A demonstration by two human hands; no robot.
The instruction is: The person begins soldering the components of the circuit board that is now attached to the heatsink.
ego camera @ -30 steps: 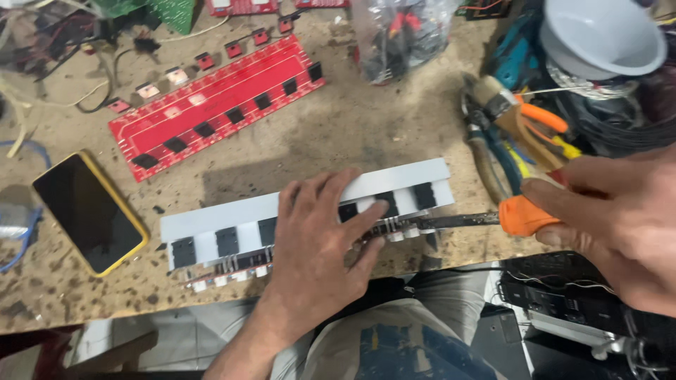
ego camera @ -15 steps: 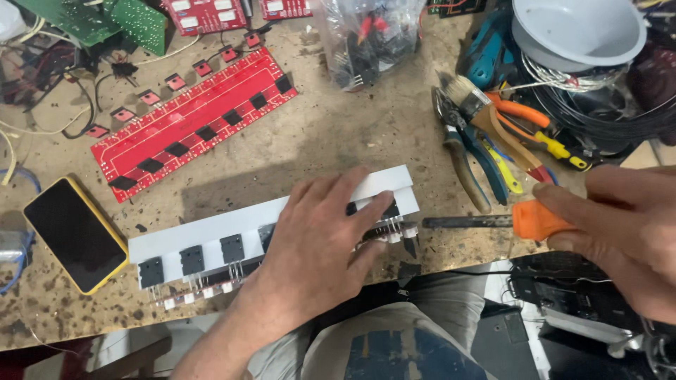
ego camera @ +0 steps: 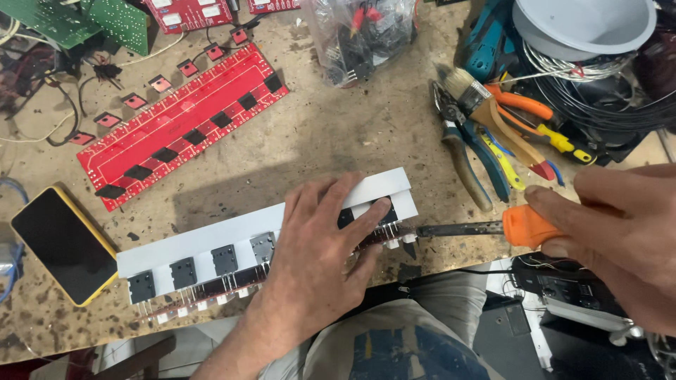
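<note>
My left hand [ego camera: 317, 257] lies flat on a long white metal bar [ego camera: 211, 243] that carries several black transistors, and presses it to the worktable. A red circuit board strip [ego camera: 211, 287] sits under the bar's near edge. My right hand [ego camera: 620, 239] grips the orange handle of a screwdriver [ego camera: 486, 229]. Its dark shaft points left, and its tip meets the right end of the bar beside my left fingertips.
A second red circuit board [ego camera: 183, 127] with black parts lies at the back left. A phone in a yellow case [ego camera: 60, 243] rests at the left edge. Pliers, a brush [ego camera: 486, 105] and cutters lie at the right, beside coiled wire and a grey bowl [ego camera: 584, 28].
The view has shifted, so the bar and boards sit further left in frame. My left hand stays on the bar and my right hand keeps the screwdriver at its right end.
</note>
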